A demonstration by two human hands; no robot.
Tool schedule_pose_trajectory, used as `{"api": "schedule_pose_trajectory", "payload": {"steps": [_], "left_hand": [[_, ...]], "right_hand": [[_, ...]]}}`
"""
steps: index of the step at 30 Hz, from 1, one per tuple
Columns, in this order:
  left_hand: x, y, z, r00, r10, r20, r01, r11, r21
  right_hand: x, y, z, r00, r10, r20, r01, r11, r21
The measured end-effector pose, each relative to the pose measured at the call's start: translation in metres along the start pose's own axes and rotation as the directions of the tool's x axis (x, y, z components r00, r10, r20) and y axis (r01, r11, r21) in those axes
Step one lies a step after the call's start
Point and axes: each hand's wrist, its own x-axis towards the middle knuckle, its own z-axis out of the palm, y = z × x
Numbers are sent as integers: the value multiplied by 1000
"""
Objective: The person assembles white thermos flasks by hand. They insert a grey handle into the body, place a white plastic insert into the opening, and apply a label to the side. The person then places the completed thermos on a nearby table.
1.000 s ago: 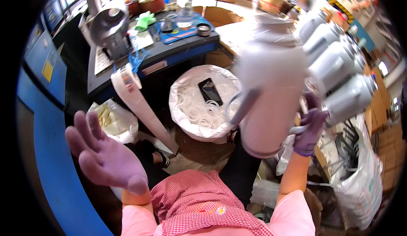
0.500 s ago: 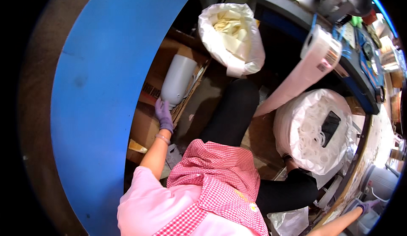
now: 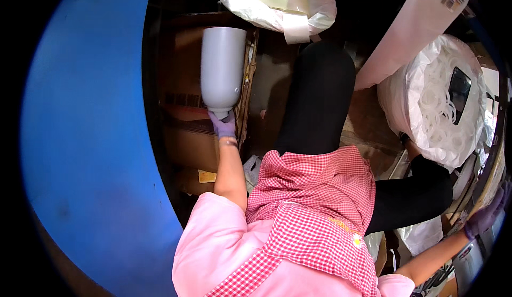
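My left hand, in a purple glove, is closed round the narrow neck of a grey bottle-shaped vessel. The vessel is smooth and matt, with a small round mark near its shoulder. Its wide end points away from me, over a brown cardboard box. At the far right, my right hand, also gloved in purple, has its fingers stretched out. Pale things lie close to it at the dark rim of the view; whether it touches them is unclear.
A blue panel fills the left side. Ahead stands a white bag with pale yellowish pieces inside. To the right are a pinkish plastic roll and a white bag of clear rings with a black phone on top.
My left hand still grips the grey vessel, which now stands straighter in view. The view has shifted and turned. My right hand has left the pale containers it was at.
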Motion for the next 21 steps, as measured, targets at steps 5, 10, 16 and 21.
{"api": "schedule_pose_trajectory", "payload": {"steps": [5,10,16,21], "left_hand": [[-117,117,77,949,-100,299,269,750,-604],[-189,243,218,568,83,819,294,909,-296],[-242,297,341,118,-108,987,566,824,23],[-383,330,414,-462,133,877,183,982,-53]], "right_hand": [[-127,-108,82,747,42,664,-503,689,522],[-181,-180,120,483,-232,844,-704,471,532],[-144,-156,36,378,-688,619,95,694,713],[-113,-155,-41,788,-422,448,-14,716,698]]}}
